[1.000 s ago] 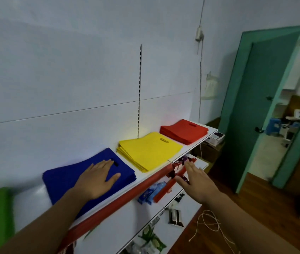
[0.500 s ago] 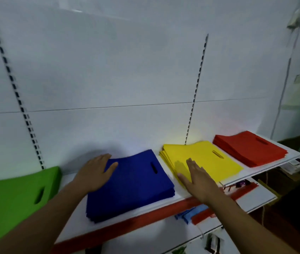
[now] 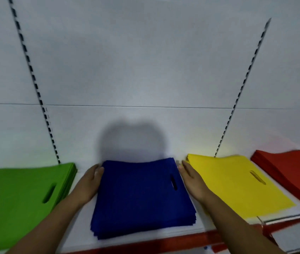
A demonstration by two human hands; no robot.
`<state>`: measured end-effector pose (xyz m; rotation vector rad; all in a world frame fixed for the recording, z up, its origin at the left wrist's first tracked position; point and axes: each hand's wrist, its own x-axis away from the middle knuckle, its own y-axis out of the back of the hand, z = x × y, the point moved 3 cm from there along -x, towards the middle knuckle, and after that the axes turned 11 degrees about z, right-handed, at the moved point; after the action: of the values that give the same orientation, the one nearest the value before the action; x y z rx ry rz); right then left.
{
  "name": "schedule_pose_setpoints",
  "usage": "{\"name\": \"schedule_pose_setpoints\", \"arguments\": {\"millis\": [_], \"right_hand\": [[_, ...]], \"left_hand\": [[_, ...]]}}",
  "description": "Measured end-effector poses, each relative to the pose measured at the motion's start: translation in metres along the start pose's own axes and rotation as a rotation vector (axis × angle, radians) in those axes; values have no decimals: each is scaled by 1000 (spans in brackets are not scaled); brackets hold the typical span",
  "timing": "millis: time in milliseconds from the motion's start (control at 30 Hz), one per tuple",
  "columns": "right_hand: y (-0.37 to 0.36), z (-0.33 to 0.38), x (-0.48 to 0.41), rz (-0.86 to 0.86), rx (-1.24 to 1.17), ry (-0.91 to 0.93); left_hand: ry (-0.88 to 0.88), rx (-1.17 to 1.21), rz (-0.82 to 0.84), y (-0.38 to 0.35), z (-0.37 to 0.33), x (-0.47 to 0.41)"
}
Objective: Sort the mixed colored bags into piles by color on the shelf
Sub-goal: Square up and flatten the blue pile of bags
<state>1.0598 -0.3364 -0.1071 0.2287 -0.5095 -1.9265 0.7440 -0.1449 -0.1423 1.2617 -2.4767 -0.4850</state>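
The blue pile (image 3: pixel 141 195) lay on the shelf (image 3: pixel 79 226) between the green pile (image 3: pixel 17 198) and the yellow pile (image 3: pixel 237 184), with the red pile (image 3: pixel 292 173) beyond. The left hand (image 3: pixel 90 182) and right hand (image 3: pixel 193 180), fingers straight, pressed flat against its sides. An uneven squeeze could skew the stack, and the right hand might nudge the yellow pile just beside it.

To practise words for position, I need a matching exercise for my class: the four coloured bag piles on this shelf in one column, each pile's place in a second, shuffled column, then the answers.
Column 1
1. green pile
2. blue pile
3. yellow pile
4. red pile

Column 2
A. farthest right on the shelf
B. between the left hand and the right hand
C. farthest left
D. directly right of the right hand

Pairs: 1-C, 2-B, 3-D, 4-A
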Motion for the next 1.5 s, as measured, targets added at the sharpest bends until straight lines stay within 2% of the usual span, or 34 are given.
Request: {"name": "schedule_pose_setpoints", "arguments": {"millis": [100,200,367,533,833,900,1100,1400,1433,1500], "right_hand": [[-4,-5,-4,-12,-174,10],[-9,-17,-4,0,-232,-5],[-17,-20,1,104,-367,-6],[-17,-27,3,57,-394,15],[-15,-35,1,129,-533,-55],[-11,-39,0,147,-532,-78],[-17,-48,-4,219,-345,-26],[-14,-41,0,192,-285,-33],[-9,-37,0,179,-221,7],[4,-21,8,183,81,180]], "left_hand": [[23,50,-42,-9,14,12],[25,136,-131,-16,14,28],[74,346,-103,-40,-7,46],[49,393,-181,-55,-20,50],[4,329,-232,-48,-9,59],[-15,342,-193,-45,-7,61],[-81,63,-8,-44,17,51],[-47,104,6,-37,21,45],[-59,-13,8,-32,16,46],[-215,-451,33,-26,0,52]]}}
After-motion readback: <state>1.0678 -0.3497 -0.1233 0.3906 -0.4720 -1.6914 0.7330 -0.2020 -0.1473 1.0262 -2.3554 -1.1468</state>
